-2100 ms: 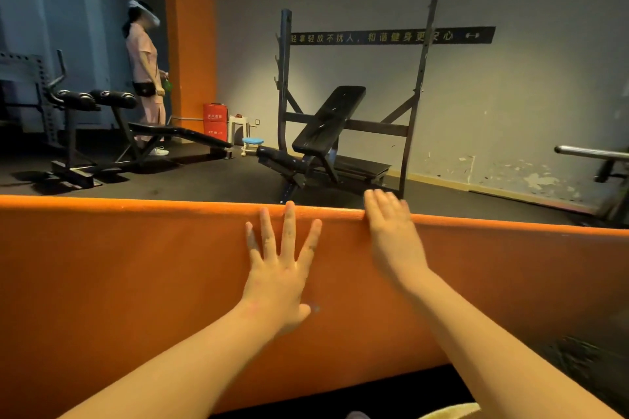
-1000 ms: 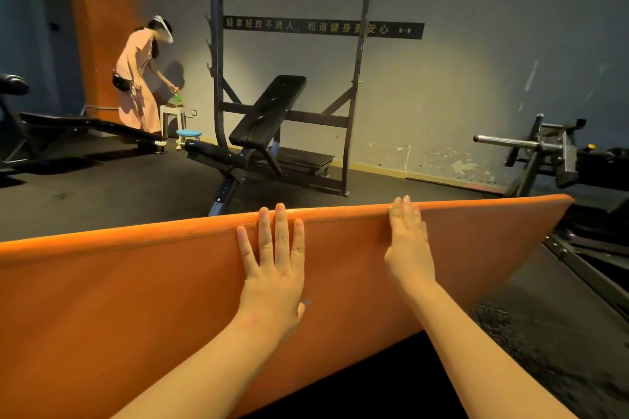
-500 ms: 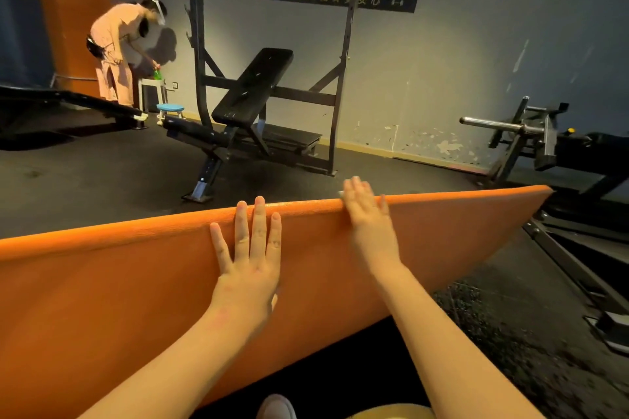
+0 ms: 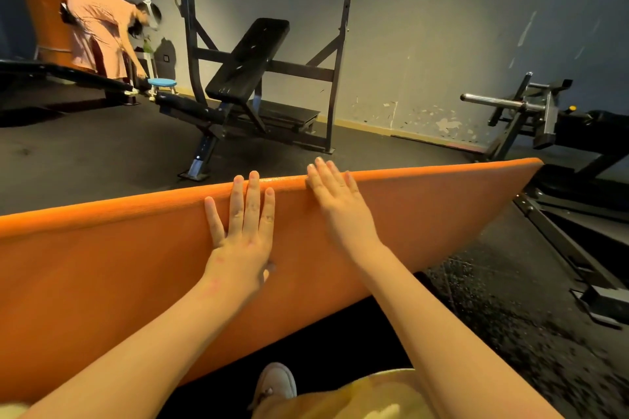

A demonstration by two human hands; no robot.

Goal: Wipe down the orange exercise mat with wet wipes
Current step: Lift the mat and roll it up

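The orange exercise mat (image 4: 102,282) stands on its long edge in front of me, its top edge sloping up to the right. My left hand (image 4: 243,235) presses flat against its near face, fingers straight and reaching the top edge. My right hand (image 4: 338,201) lies flat beside it, fingertips over the top edge. No wet wipe shows in either hand.
A black incline bench in a rack (image 4: 252,78) stands behind the mat. Another machine with a steel bar (image 4: 531,112) is at the right. A person in pink (image 4: 102,34) bends over a small blue stool (image 4: 162,82) at the back left. My shoe (image 4: 275,381) is below the mat.
The mat's right end has come into view and its top edge sits lower. Both hands stay flat near the top edge. The person at the back has bent down.
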